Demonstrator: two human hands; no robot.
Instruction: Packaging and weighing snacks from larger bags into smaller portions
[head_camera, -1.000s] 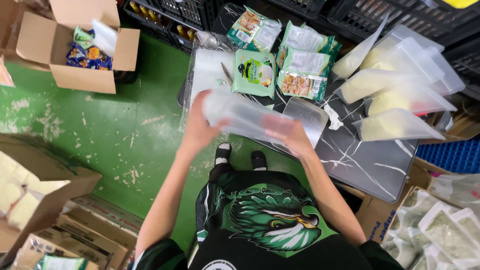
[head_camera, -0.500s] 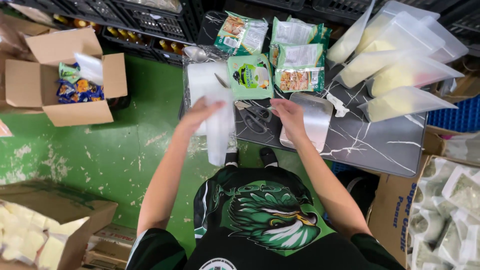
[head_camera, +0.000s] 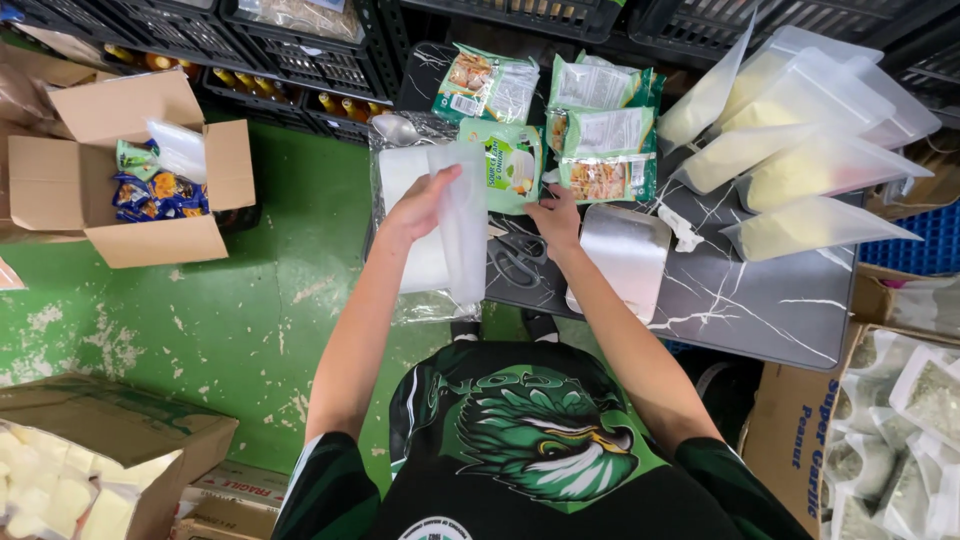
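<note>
Dark marble-patterned tabletop (head_camera: 740, 300) is seen from above, standing on a green painted floor (head_camera: 270, 300) with cardboard boxes around it. At the left hand (head_camera: 425, 205) the fingers are closed around the upper part of an empty clear plastic pouch (head_camera: 462, 225), which is held upright over the table's left edge, above a white stack wrapped in clear film (head_camera: 415, 200). The right hand (head_camera: 553, 217) is laid low on the table with fingers curled near the lower edge of a green snack packet (head_camera: 510, 165); whether anything is pinched there cannot be told. Scissors (head_camera: 518, 255) lie just beside that hand, and a silver foil pouch (head_camera: 622, 258) lies flat to its right. Further out, more printed packets (head_camera: 605, 135) are spread toward the table's far edge, and clear pouches filled with yellow powder (head_camera: 800, 170) are piled at the right (overlapping one another). An open cardboard box (head_camera: 120, 170) with colourful wrappers stands on the floor at left.
</note>
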